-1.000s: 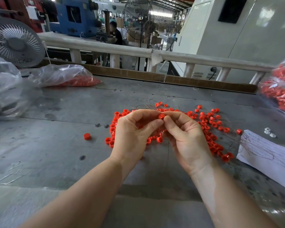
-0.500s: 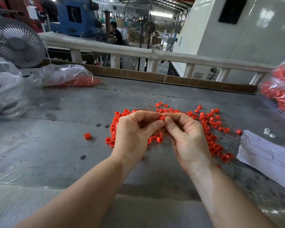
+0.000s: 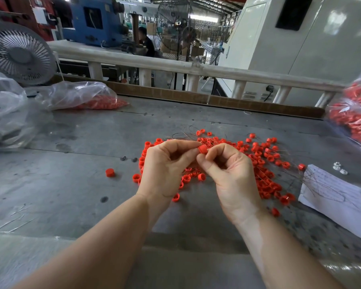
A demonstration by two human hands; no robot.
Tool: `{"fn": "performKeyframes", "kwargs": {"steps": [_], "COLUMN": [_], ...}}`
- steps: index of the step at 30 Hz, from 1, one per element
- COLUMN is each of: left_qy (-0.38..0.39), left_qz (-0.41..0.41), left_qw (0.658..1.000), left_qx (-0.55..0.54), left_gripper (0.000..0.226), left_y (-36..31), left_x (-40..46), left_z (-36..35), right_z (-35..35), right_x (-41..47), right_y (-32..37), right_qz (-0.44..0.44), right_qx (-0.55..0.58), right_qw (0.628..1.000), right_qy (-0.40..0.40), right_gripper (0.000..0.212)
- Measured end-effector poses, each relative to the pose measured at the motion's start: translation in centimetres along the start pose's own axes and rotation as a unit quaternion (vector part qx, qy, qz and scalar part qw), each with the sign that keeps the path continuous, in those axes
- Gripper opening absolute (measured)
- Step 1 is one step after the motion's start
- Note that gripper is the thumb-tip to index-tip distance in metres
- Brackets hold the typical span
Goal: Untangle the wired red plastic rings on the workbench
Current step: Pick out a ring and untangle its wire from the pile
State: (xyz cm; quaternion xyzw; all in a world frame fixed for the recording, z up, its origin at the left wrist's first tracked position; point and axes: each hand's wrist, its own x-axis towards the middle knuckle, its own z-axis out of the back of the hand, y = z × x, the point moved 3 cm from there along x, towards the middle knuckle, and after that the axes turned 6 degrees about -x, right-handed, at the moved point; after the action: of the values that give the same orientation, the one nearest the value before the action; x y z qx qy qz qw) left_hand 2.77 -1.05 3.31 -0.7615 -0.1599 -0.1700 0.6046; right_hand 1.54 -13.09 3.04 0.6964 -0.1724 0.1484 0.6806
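A heap of small red plastic rings [image 3: 265, 161] tangled with thin dark wires [image 3: 188, 132] lies on the grey workbench [image 3: 71, 184]. My left hand [image 3: 167, 167] and my right hand [image 3: 231, 174] are raised over the heap, fingertips meeting. Between them sits one red ring [image 3: 203, 149]: my left thumb and forefinger pinch it from the left, and my right thumb and forefinger pinch it from the right. One loose ring [image 3: 110, 172] lies apart to the left. My hands hide part of the heap.
A white paper sheet [image 3: 338, 201] with wires on it lies at the right. Plastic bags of red rings sit at the back left [image 3: 88, 99] and at the right edge [image 3: 354, 115]. A desk fan [image 3: 19, 53] and a crumpled clear bag [image 3: 4, 109] stand at the left.
Both hands have opened a little apart at the palms. The pinched ring now shows more fully between the fingertips. The heap has not moved.
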Motion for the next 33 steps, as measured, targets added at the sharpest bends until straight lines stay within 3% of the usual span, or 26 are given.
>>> {"fn": "performKeyframes", "kwargs": {"steps": [6, 10, 17, 22, 33], "left_qy": [0.043, 0.064, 0.040, 0.042, 0.025], "left_qz": [0.023, 0.045, 0.060, 0.073, 0.081], "left_qw": [0.999, 0.997, 0.997, 0.996, 0.993], "left_qx": [-0.016, -0.027, -0.028, -0.041, -0.083], "left_gripper": [0.022, 0.021, 0.014, 0.019, 0.019], "left_y": [0.05, -0.15, -0.38, -0.42, -0.27], "left_x": [-0.12, -0.27, -0.32, -0.42, -0.69], "left_z": [-0.17, -0.32, -0.03, -0.25, -0.52], "right_z": [0.31, 0.49, 0.65, 0.87, 0.63], "right_x": [0.27, 0.36, 0.43, 0.59, 0.50], "right_y": [0.08, 0.03, -0.04, -0.24, -0.04], "right_qz": [-0.099, -0.140, -0.137, -0.128, -0.099], "right_qx": [0.114, 0.124, 0.100, 0.089, 0.107], "right_qw": [0.988, 0.982, 0.985, 0.988, 0.989], "right_qy": [0.019, 0.024, 0.024, 0.004, 0.013], "right_gripper": [0.020, 0.020, 0.025, 0.014, 0.012]}}
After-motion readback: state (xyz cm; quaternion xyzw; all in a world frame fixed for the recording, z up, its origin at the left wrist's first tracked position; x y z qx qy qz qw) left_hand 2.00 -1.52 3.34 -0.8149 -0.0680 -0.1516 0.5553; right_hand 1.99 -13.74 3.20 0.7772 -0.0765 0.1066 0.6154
